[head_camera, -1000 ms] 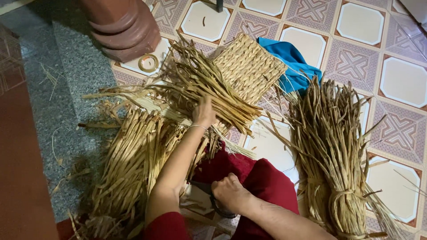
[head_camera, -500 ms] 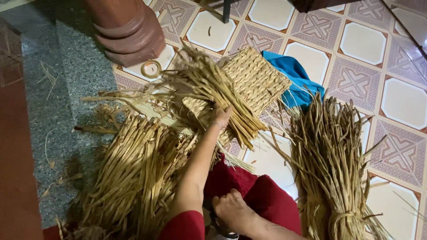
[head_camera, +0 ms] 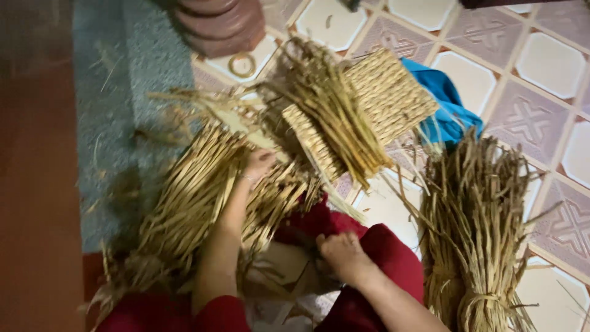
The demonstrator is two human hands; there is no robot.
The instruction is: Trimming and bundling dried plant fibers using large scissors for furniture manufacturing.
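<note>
Dried straw strands (head_camera: 196,190) lie left under the left hand (head_camera: 259,163), fingers closed on them; right hand (head_camera: 344,255) rests near, grip unclear.

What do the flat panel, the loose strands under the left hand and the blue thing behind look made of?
Woven panel: dried plant fibre, probably twisted straw or sedge, matte tan with a regular plaited texture. Strands under the left hand: the same dry fibre, flat, pale yellow, frayed at the ends. Blue thing: soft cloth, judging by its folds; the kind cannot be told.
</note>
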